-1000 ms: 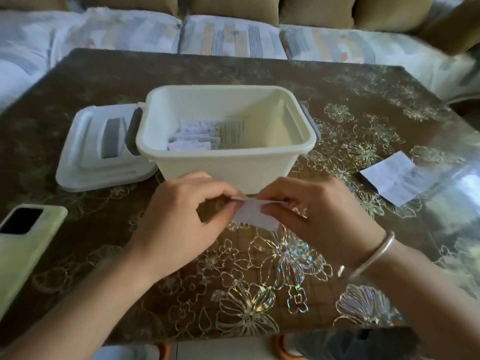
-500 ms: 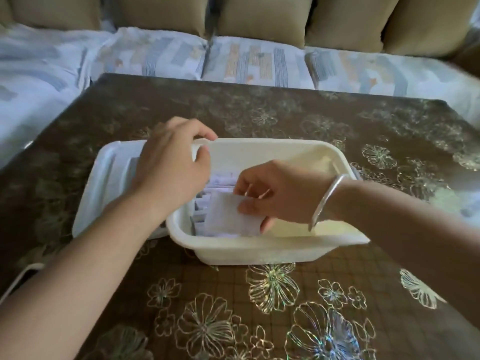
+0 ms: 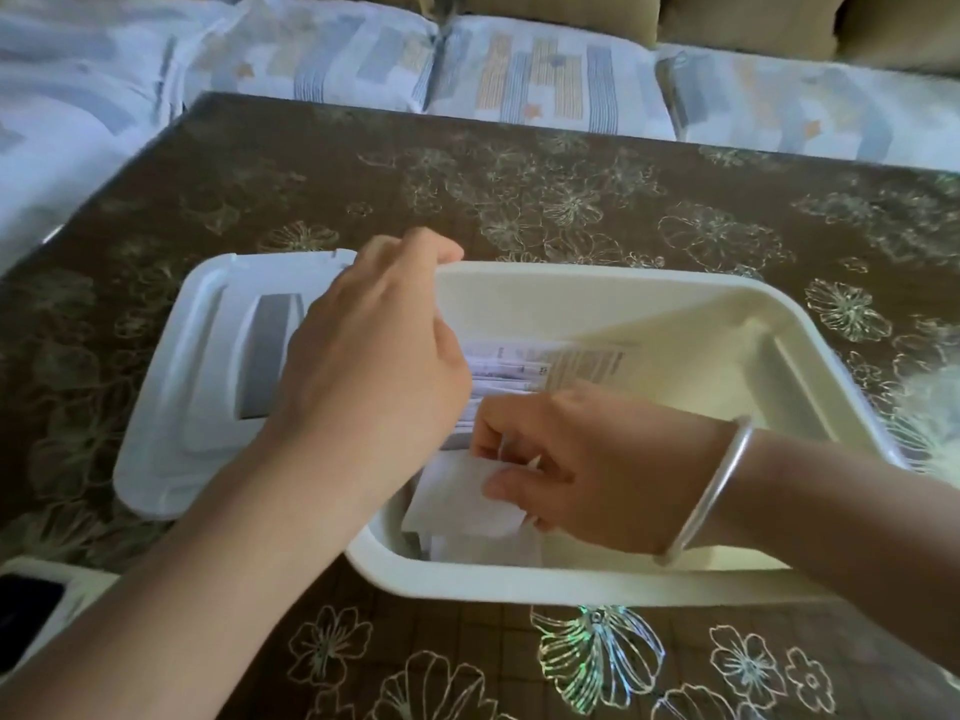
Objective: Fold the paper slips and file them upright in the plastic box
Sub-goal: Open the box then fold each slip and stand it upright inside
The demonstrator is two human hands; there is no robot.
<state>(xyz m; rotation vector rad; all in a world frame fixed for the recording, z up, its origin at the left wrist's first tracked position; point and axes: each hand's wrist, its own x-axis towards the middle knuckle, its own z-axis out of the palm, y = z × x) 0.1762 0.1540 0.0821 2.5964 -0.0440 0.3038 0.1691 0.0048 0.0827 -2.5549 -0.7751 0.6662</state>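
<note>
The cream plastic box [image 3: 613, 579] stands on the table right below me. My right hand [image 3: 587, 459] is inside it and pinches a folded white paper slip [image 3: 457, 501] near the front left corner. Behind that slip, several folded slips [image 3: 511, 368] stand in a row along the left side. My left hand [image 3: 374, 366] is over the box's left wall with its fingers curled over the far left rim; whether they grip the rim is hidden by the back of the hand.
The box's white lid [image 3: 208, 376] with a grey handle lies flat just left of the box. A phone in a pale case [image 3: 36, 610] sits at the near left edge. A sofa with patterned cushions [image 3: 519, 70] runs behind the table.
My right hand has carried the folded slip from in front of the box down into it, low at the front left. My left hand moved to the box's left rim. My view leaned closer.
</note>
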